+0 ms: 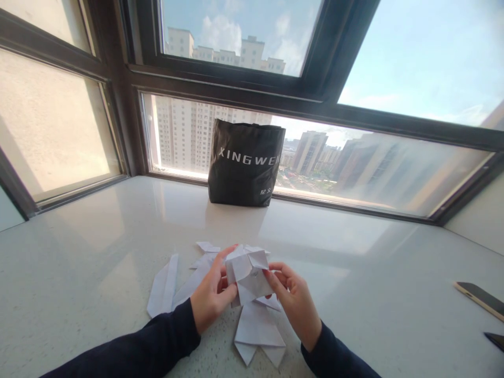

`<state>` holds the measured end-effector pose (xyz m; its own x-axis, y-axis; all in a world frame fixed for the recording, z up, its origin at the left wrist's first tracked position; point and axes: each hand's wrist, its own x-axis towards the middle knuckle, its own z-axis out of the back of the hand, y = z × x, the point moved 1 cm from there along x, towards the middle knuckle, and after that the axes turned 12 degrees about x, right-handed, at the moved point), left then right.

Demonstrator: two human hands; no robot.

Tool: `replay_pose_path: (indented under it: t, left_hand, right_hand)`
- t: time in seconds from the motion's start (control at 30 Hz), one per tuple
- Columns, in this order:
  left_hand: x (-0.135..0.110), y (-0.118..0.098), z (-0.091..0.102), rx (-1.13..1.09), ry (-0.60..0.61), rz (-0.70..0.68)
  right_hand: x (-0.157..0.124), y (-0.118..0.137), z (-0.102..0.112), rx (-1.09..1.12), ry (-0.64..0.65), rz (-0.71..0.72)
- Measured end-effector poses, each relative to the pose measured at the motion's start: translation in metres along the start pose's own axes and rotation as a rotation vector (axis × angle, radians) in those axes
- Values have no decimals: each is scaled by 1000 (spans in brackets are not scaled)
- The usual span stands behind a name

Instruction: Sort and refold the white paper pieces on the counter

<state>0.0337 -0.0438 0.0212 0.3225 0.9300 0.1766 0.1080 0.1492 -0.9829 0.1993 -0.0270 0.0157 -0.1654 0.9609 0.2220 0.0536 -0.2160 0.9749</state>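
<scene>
Both my hands hold a folded white paper piece (248, 273) just above the pale stone counter (98, 252). My left hand (212, 296) pinches its left side with thumb and fingers. My right hand (295, 302) grips its right side, fingers curled on the paper. Under and around them lie other folded white paper pieces: a long strip (162, 286) at the left and a pointed folded shape (258, 333) below my hands. Dark sleeves cover both my forearms.
A black bag with white lettering (244, 163) stands at the back against the window. A phone (480, 299) lies at the counter's right edge, with another dark object (496, 340) below it. Dark window frames enclose the counter on the left and back.
</scene>
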Motion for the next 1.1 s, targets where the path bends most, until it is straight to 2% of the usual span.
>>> replay_pose_path:
  t: [0.33,0.47,0.77,0.87,0.97,1.1]
  left_hand:
    - [0,-1,1,29,13,14]
    - [-1,-2,1,-17,33,68]
    - [0,1,-4,-12,-32,99]
    - [2,4,-3,-15,-54,48]
    - [3,7,0,14,-102,-14]
    - [2,10,4,104,-167,11]
  right_hand:
    - [-5,5,-2,-205,-62,64]
    - [-5,4,-2,-248,-51,72]
    - [-6,4,-4,-264,-53,109]
    - [-6,4,-5,-282,-41,123]
    - [-6,4,-5,-321,-66,192]
    - [-7,10,-3,-439,-117,368]
